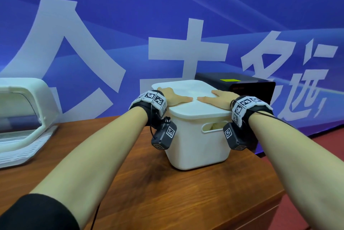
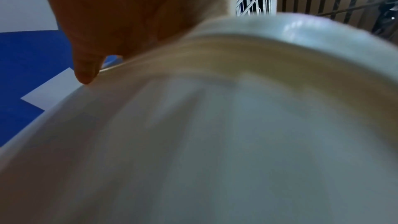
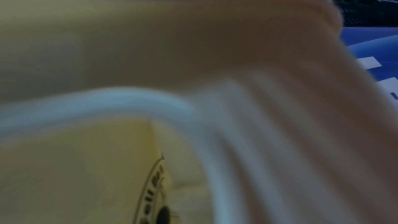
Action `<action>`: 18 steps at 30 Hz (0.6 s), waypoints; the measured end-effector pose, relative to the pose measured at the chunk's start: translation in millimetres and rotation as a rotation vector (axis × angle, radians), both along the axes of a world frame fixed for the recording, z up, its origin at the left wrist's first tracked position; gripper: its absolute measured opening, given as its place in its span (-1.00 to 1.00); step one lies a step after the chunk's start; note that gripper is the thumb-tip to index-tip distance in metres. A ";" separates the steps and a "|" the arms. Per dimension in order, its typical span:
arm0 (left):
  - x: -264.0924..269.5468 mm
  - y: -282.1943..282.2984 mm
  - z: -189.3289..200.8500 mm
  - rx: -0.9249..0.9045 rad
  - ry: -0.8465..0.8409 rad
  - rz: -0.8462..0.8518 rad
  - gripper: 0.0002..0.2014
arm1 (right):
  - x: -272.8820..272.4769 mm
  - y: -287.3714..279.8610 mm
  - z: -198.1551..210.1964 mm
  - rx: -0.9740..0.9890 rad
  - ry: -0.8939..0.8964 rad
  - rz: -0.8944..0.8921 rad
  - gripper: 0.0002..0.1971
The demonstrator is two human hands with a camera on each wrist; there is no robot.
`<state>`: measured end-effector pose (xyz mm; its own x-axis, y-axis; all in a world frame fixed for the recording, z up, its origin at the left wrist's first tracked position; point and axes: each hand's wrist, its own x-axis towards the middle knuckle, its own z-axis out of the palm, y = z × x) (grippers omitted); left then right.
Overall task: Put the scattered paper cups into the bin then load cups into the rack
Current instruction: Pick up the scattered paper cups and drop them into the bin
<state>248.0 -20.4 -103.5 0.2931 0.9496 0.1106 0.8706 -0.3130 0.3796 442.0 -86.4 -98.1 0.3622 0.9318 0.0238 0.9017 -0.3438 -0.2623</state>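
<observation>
A white plastic bin [image 1: 197, 147] stands on the wooden table with a white lid [image 1: 188, 103] on top. Both hands lie flat on the lid, fingers straight. My left hand [image 1: 176, 97] presses the lid's left part, my right hand [image 1: 214, 98] its right part, fingertips nearly meeting. Through the bin's handle slot [image 1: 213, 127] a pale paper cup shows inside; the right wrist view shows a cream paper cup [image 3: 86, 176] with a dark printed logo behind the slot rim. In the left wrist view the bin wall [image 2: 215, 142] fills the frame, blurred. The white rack [image 1: 24, 118] stands at the far left.
A black box [image 1: 242, 86] with a yellow-green label stands right behind the bin. A blue banner with large white characters forms the back wall. The wooden table [image 1: 167, 192] ends at a front-right edge, with red floor beyond.
</observation>
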 end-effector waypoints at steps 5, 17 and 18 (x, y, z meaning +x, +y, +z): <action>3.3 4.7 -3.9 0.009 0.053 0.045 0.05 | 2.6 5.2 -2.8 -0.004 0.000 -0.084 0.04; -1.1 10.2 -1.6 -0.029 0.128 -0.084 -0.19 | 0.5 13.4 -3.2 -0.026 -0.014 -0.096 0.01; -1.8 11.6 -2.8 -0.030 0.137 -0.064 -0.21 | -2.0 15.8 -4.2 -0.025 0.003 -0.097 0.02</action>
